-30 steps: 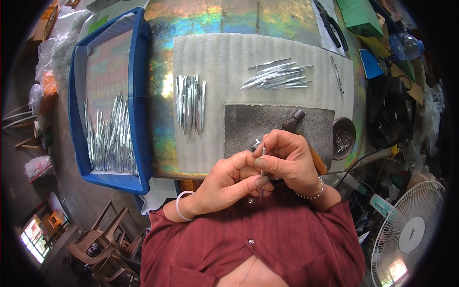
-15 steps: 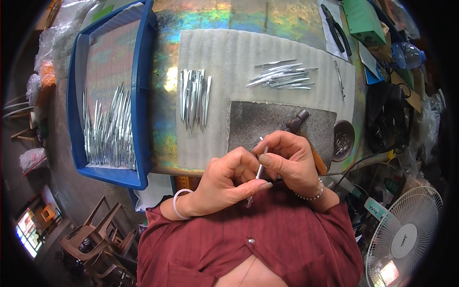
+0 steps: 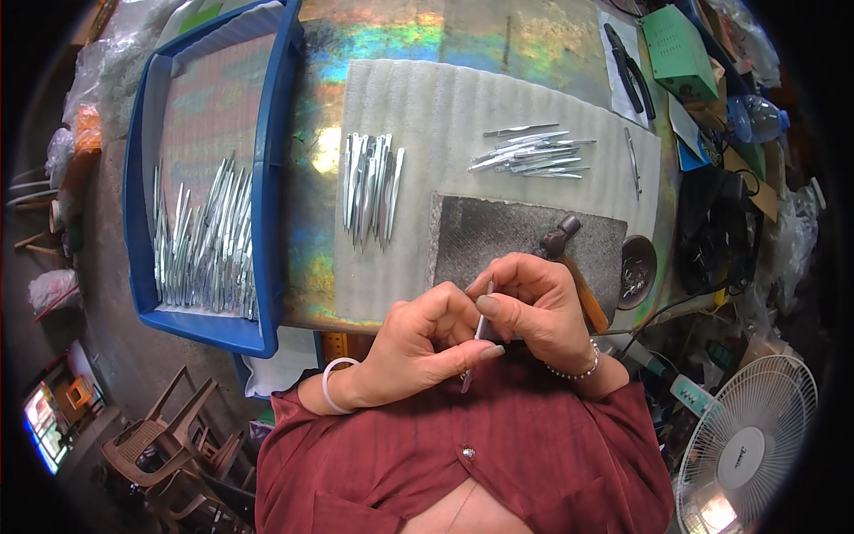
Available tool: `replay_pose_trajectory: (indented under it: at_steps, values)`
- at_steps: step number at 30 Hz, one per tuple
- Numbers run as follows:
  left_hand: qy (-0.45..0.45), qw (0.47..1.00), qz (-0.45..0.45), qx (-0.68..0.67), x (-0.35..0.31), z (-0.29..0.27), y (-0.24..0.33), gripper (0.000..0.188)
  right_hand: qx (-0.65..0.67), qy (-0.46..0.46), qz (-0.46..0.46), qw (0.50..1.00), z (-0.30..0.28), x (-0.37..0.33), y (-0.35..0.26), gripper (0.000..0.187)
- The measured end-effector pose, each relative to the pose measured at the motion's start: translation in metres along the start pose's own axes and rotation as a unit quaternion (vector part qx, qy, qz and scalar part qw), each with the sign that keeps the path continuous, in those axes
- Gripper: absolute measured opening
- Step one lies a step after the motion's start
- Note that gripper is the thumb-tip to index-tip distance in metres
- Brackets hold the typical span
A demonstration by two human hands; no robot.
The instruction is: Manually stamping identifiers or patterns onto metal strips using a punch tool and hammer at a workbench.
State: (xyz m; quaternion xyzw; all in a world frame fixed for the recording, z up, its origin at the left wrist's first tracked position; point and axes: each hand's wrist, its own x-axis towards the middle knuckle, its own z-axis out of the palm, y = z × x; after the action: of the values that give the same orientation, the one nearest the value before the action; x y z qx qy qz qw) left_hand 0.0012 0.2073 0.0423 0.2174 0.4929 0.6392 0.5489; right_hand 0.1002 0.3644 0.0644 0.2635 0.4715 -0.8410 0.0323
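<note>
Close to my body, my left hand (image 3: 425, 336) and my right hand (image 3: 534, 307) pinch the same slim silver metal piece (image 3: 482, 327). It stands nearly upright in the picture, its lower end poking out below my left thumb. My right thumb and forefinger close on its upper part; most of its middle is covered by fingers. Just beyond my hands lies a dark block (image 3: 498, 236), with a hammer (image 3: 562, 235) resting on its right side. Similar slim pointed pieces form a bundle (image 3: 369, 187) on the left of the foam sheet (image 3: 436, 107) and a looser pile (image 3: 534, 156) farther right.
A blue tray (image 3: 265, 178) at the left holds many more metal pieces. Right of the block sits a small dark bowl (image 3: 651, 285) of tiny parts. Pliers (image 3: 630, 76), a single thin piece (image 3: 632, 163) and a green box (image 3: 678, 53) lie far right; a fan (image 3: 743, 454) stands lower right.
The metal piece has shifted slightly within my fingers, and less of its top shows above my right thumb. Both hands stay together; the whole view has moved a little.
</note>
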Motion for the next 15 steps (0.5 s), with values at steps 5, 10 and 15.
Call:
replay_pose_trajectory:
  at_steps: [5, 10, 15]
  values:
    - [-0.004, 1.000, 0.001, 0.001, -0.001, -0.004, 0.000, 0.022, -0.005, -0.007, 0.001, 1.000, 0.003, 0.002, 0.000, 0.015]
    - [-0.016, 0.998, -0.035, -0.059, -0.003, -0.006, 0.003, 0.020, -0.016, 0.011, -0.009, 1.000, 0.007, 0.001, -0.001, 0.012]
    - [0.020, 0.971, -0.008, -0.240, -0.006, -0.020, 0.005, 0.029, 0.073, 0.049, -0.078, 0.993, 0.003, 0.001, 0.006, 0.008]
